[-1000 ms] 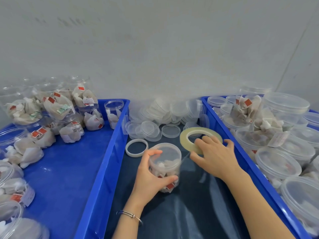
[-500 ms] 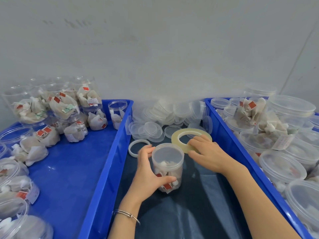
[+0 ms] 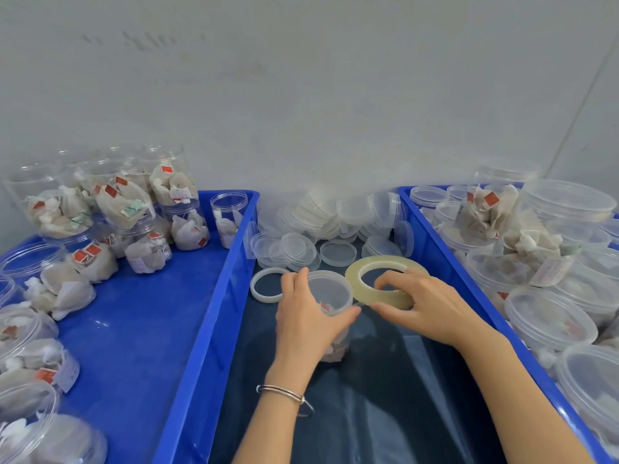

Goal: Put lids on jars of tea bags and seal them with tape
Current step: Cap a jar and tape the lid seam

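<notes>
In the last second you have brought the flat ring-shaped roll of clear yellowish tape (image 3: 385, 279) leftward until it sits just beside the small clear plastic jar of tea bags (image 3: 330, 306), where a moment ago it lay well apart, further right. A short length of tape (image 3: 363, 303) now appears to bridge the narrow gap between the roll's near edge and the jar's upper wall. That suggests the lid is already on and you are at the start of the sealing wrap, with the free end about to stick, or only just stuck, below the lid rim.

Your left hand (image 3: 310, 321) grips the jar from its left and near side, fingers curled round the wall just under the translucent lid (image 3: 328, 289) and thumb reaching across to the right, close to where the tape arrives. The wrist with the metal bangle (image 3: 284, 393) runs straight back toward you. Your right hand (image 3: 427, 306) lies over the roll's near right side, forefinger hooked into the centre hole, thumb pressed against the outer edge, the other fingers curved over the ring.

The jar stands upright on the dark sheet lining the middle blue plastic crate (image 3: 214, 316), with a smaller white tape ring (image 3: 268, 289) just to its left and a heap of loose clear lids (image 3: 335, 222) at the far end.
</notes>
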The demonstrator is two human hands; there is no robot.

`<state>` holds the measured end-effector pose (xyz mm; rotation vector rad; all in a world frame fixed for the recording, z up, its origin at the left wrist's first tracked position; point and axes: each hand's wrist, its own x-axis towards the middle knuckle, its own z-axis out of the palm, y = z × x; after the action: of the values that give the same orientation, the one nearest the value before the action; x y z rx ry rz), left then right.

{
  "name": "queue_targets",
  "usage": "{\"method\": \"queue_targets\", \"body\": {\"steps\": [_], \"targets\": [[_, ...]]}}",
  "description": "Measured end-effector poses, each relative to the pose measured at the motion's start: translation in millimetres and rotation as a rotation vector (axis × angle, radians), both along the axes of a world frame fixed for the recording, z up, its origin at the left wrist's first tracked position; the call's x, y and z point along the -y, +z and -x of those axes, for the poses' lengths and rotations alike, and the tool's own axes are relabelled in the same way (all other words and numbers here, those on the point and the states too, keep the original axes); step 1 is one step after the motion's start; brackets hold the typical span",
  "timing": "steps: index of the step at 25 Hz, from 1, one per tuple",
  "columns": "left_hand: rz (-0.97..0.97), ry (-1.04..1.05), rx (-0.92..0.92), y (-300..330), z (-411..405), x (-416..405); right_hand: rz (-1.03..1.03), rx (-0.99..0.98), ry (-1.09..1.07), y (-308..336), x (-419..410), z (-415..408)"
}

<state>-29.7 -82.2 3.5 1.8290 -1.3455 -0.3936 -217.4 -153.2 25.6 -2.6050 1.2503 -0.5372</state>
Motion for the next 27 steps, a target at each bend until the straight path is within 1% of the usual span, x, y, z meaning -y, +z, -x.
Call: {"method": "queue_targets", "body": {"steps": [4, 9, 12, 13, 15, 19, 21, 22, 24, 27], "targets": [[-0.021, -0.101, -0.032, 2, -21, -1, 0.073, -0.017, -0.012, -8, 1, 5], [-0.062, -0.203, -0.063, 8, -26, -2, 0.119, -0.052, -0.073, -6, 13, 4], [-0.149, -0.294, -0.094, 15, -31, -3, 0.133, -0.115, -0.050, -5, 21, -12], [-0.204, -0.324, -0.070, 20, -32, -3, 0.129, -0.142, -0.028, -4, 24, -20], [-0.335, -0.368, 0.033, 32, -32, 1, 0.113, -0.188, 0.011, -2, 27, -34], [-0.564, -0.370, 0.279, 56, -26, 15, 0.016, -0.190, 0.060, 3, 29, -42], [-0.595, -0.362, 0.413, 61, -22, 19, -0.081, -0.185, 0.071, 4, 28, -39], [-0.592, -0.368, 0.450, 63, -21, 21, -0.133, -0.166, 0.070, 5, 27, -37], [-0.579, -0.401, 0.466, 64, -19, 24, -0.188, -0.119, 0.066, 5, 26, -32], [-0.579, -0.468, 0.477, 68, -23, 25, -0.192, -0.095, 0.045, 9, 23, -22]]}}
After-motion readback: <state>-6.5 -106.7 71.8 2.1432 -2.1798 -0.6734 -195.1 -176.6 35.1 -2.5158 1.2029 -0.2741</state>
